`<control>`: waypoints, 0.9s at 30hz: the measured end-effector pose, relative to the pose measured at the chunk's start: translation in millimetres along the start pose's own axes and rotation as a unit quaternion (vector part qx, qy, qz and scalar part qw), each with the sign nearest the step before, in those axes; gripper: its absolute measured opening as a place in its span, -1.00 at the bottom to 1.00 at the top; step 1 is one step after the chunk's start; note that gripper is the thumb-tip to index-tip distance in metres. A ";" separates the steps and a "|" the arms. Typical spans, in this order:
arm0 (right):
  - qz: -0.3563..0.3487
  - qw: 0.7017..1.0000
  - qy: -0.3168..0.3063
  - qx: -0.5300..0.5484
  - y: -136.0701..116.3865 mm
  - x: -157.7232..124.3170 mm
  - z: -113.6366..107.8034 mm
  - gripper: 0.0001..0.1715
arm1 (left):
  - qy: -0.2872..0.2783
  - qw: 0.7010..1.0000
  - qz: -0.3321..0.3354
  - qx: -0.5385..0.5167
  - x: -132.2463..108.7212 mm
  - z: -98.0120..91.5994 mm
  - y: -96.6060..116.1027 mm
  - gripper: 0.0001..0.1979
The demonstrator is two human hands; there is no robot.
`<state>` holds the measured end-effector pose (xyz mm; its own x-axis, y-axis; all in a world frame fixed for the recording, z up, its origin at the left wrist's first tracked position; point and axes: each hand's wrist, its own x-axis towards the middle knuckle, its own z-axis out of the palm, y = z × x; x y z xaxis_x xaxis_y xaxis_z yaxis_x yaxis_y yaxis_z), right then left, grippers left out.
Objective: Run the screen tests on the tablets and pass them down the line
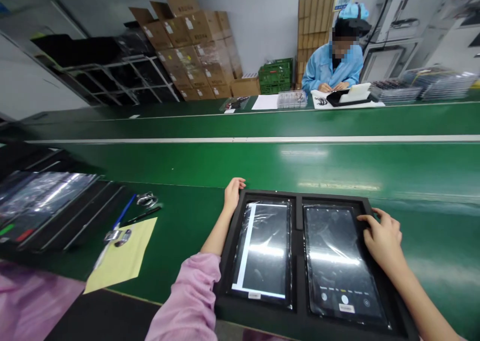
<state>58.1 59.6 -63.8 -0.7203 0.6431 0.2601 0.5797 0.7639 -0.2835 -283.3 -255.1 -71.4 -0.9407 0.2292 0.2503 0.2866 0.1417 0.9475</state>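
Note:
A black foam tray (297, 251) with two recesses lies on the green bench before me. In its left recess is a tablet (264, 251) under clear film, its screen dark with a white strip along the left and bottom. The right recess holds another filmed tablet (337, 261), showing what looks like a camera screen. My left hand (233, 193) is closed around the tray's far left corner. My right hand (383, 233) grips the tray's right rim, with a finger reaching over to the edge of the right tablet.
Yellow paper (129, 253) with a metal clip, pens (142, 215) and stacked black trays (56, 211) lie to the left. A pink sleeve (37, 298) shows at lower left. Across the green bench (210, 163), a person in blue (333, 68) works beside stacked clear trays (438, 83).

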 end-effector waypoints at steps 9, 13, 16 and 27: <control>-0.015 1.000 0.008 0.018 2.6 -1.5 1.1 -0.61 | -0.066 0.997 -0.001 0.029 1.2 -1.5 -3.6 -0.55; -0.011 1.000 0.005 0.021 1.7 -1.8 -0.4 -0.60 | -0.072 0.996 -0.001 0.045 1.9 -2.7 -1.5 -0.57; -0.004 1.000 -0.002 0.015 1.0 -2.2 -0.7 -0.60 | -0.068 0.996 0.004 0.058 0.7 -1.1 1.3 -0.56; -0.020 1.000 -0.002 0.019 1.9 -3.1 -1.8 -0.61 | -0.150 0.972 0.032 0.179 -1.0 -22.9 69.7 -0.75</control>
<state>62.2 59.2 -63.5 -0.7444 0.6114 0.2686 0.5353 0.7868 -0.3074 -266.5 -267.5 -1.0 -0.8393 0.5108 0.1859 0.4374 0.4316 0.7889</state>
